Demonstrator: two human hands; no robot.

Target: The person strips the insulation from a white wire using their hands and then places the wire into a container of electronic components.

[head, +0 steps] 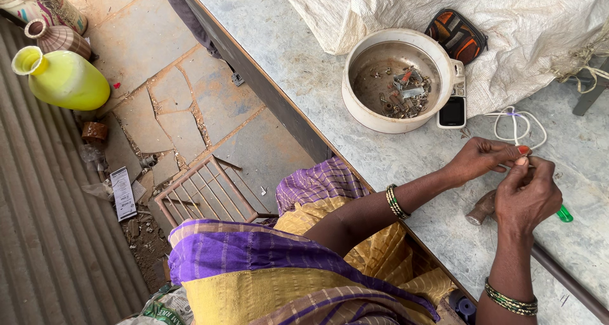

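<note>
Both hands are brought together over the bench (355, 141): the left hand (482, 160) is pinched on the white cord (517, 125), and the right hand (526, 195) is closed round a green-handled tool (564, 214), seemingly a screwdriver. The cord is judged light, limp and easily kinked; it is best held near its free end. One cord loop is counted, one bowl (396, 78) of metal scraps, one phone (453, 109), one sack (507, 27), two vases (63, 78) on the floor.

Table (393, 154) looking matt, rough stone; bowl (355, 103) glossy w/ dull metal inside; sack (539, 27) coarse woven plastic; vase (70, 81) glossy.
</note>
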